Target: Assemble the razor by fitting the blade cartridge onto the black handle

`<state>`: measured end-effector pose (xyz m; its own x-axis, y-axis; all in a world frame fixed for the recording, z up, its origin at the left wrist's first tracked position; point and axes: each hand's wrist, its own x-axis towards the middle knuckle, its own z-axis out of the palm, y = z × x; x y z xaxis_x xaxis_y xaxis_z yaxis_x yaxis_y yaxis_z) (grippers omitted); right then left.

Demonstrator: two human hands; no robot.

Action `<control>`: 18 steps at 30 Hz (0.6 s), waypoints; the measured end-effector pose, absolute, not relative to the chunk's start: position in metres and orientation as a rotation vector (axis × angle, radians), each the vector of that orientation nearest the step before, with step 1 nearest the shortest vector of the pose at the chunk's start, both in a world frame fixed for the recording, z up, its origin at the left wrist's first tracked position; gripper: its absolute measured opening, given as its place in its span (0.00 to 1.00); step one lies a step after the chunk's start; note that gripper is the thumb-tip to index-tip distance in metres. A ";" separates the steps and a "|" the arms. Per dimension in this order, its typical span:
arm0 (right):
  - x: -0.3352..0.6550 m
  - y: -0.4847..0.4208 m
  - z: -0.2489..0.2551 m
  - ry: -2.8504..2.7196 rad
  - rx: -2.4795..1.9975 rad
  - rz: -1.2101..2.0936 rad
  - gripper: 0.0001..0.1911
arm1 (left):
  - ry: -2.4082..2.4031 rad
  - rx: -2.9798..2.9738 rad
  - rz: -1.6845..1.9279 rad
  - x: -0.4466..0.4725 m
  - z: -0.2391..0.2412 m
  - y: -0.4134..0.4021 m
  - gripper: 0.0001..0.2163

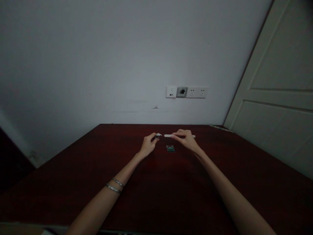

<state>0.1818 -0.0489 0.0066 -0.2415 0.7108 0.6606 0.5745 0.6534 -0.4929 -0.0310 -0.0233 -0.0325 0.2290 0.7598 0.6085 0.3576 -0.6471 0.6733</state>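
My left hand (148,144) is closed, with a small dark object with a bright silvery tip (158,134) pinched between thumb and fingers. Its exact kind is too small and dim to make out. Across from it, my right hand (186,138) pinches a slim white stick (167,135), held level with one end toward the left hand. The stick's other end pokes out past the right side of my fingers. A short gap separates the stick from the silvery tip. Below and between both hands, a small clear packet with green in it (170,148) lies on the table.
The dark red-brown table (156,189) reaches back to a pale wall. White sockets (197,92) and a grey outlet with something dark in it (182,92) are set in the wall above. A pale panelled door (281,85) borders the table's right side.
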 end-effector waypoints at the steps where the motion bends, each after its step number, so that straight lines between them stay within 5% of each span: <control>1: 0.184 -0.047 0.005 -1.909 -1.010 0.193 0.14 | 1.023 2.074 1.406 -0.032 -0.032 -0.022 0.06; 18: 0.168 -0.017 0.023 -1.866 -1.046 0.054 0.16 | 0.732 1.358 1.177 -0.002 -0.018 -0.037 0.12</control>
